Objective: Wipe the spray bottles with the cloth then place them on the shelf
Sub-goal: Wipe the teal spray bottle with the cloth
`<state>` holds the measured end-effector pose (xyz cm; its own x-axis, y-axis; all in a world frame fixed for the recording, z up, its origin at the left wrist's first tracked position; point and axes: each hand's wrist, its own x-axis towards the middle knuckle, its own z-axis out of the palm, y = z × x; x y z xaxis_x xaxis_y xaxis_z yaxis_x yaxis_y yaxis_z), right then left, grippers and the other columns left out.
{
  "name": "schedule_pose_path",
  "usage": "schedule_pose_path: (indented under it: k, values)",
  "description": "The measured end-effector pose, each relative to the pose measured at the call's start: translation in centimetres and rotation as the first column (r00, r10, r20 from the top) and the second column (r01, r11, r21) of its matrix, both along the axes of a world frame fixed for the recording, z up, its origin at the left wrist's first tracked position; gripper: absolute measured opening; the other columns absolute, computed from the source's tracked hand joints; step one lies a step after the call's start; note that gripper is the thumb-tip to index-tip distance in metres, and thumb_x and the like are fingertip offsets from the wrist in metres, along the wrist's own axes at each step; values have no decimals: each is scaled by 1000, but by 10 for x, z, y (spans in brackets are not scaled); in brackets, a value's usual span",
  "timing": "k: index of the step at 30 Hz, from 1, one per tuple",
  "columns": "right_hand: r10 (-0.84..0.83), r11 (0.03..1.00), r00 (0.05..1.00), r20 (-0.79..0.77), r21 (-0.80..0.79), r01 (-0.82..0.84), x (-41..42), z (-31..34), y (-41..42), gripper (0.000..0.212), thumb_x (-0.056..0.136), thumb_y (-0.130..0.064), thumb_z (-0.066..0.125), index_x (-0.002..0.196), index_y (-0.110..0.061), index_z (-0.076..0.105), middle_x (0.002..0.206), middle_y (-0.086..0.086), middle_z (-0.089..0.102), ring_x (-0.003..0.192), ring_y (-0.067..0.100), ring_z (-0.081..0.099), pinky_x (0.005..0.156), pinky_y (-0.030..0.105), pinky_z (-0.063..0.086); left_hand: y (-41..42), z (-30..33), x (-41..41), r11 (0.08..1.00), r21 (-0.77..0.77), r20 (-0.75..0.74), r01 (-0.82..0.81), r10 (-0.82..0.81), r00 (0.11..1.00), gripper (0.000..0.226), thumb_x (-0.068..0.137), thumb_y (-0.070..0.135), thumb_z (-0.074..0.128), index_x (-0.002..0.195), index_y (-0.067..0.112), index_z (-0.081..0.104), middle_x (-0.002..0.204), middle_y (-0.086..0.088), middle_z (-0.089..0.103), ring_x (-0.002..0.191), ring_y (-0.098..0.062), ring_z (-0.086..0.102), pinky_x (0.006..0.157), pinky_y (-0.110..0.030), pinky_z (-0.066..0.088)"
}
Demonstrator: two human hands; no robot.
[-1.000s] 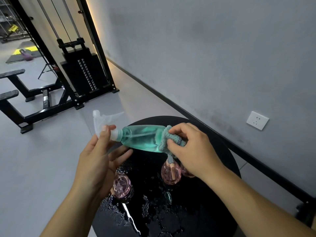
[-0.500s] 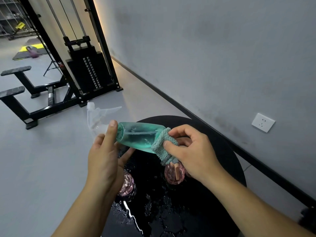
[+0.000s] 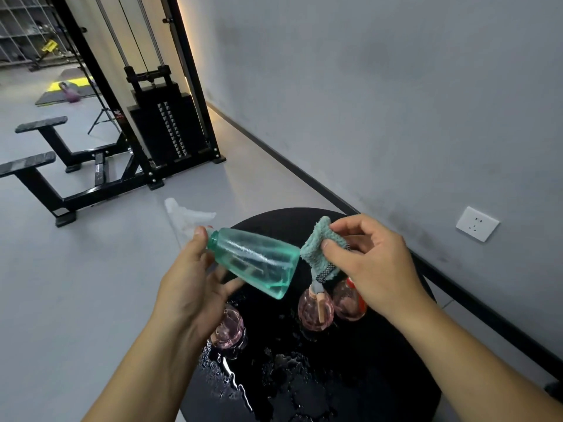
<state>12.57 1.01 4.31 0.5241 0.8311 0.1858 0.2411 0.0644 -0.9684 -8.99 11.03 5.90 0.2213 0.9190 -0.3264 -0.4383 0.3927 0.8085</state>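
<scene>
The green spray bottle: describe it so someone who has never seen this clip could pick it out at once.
Start at the round black table by the grey wall; both hands are raised above its far edge. The left hand grips the green spray bottle at its neck, tilted, base toward the cloth pinched in the right hand. It is the only green one, and the only one held: the pink bottles stand on the table.

Three round pink glass bottles [image 3: 315,309] stand close together on the wet round black table [image 3: 380,360], blocking its far half. The near half, with only water drops, is open for a hand.
</scene>
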Motion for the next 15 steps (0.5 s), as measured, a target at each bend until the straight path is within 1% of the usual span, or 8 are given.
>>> schedule_pose_path:
  k: [2,4,6,8,10,12,14,15]
  values:
    - [-23,1000,1000,-9,-11,23,4,-1,-1,19,84,-20,84,94,-32,74,100,-14,77,93,7,73,73,33,57,0,-3,-1,999,-1,-26,46,-46,999,30,111,40,51,120,14,64,112,-10,73,105,-28,75,69,-49,66]
    - [-32,999,999,-12,-21,32,6,-2,-1,19,84,-22,84,94,-33,73,100,-16,76,94,8,73,71,30,53,-1,-5,-1,996,17,-44,90,-89,995,27,113,36,48,118,14,63,119,-12,71,109,-29,74,71,-54,65]
    - [-30,999,999,10,-31,31,6,-3,-1,18,84,-23,84,94,-34,73,101,-17,76,96,6,72,74,31,55,-3,-6,1,991,27,-42,131,-130,991,21,113,30,47,111,15,63,118,-11,70,110,-31,73,76,-61,63]
    - [-20,999,999,51,-40,22,4,-4,-1,19,84,-23,83,94,-34,73,101,-19,75,99,1,71,83,30,58,-5,-5,4,988,21,-16,150,-150,989,17,112,26,49,105,17,62,121,-9,73,112,-33,73,79,-67,61]
    - [-4,999,997,74,-48,7,2,-4,-2,19,84,-22,83,95,-33,73,102,-22,74,102,-3,69,90,28,58,-6,-3,6,986,20,23,167,-167,986,15,110,23,51,101,18,62,128,-10,74,114,-34,73,81,-69,60]
    - [17,998,997,82,-63,-11,1,-5,-2,18,84,-23,83,96,-33,73,102,-23,74,104,-5,68,94,28,57,-8,-2,7,983,26,54,179,-181,982,18,108,20,50,94,18,61,128,-13,72,108,-34,73,81,-68,60]
    - [31,996,995,92,-91,-23,1,-7,-2,18,85,-25,83,97,-33,73,102,-20,75,103,-1,69,95,33,57,-10,-1,7,982,24,78,189,-190,979,22,106,18,47,88,18,61,125,-15,71,99,-33,72,80,-66,60]
    - [32,994,994,103,-107,-21,0,-7,-1,17,85,-26,82,98,-33,72,101,-19,75,102,1,70,94,36,58,-11,-1,7,981,19,101,193,-194,976,22,104,18,45,89,17,61,124,-16,69,97,-34,71,80,-67,60]
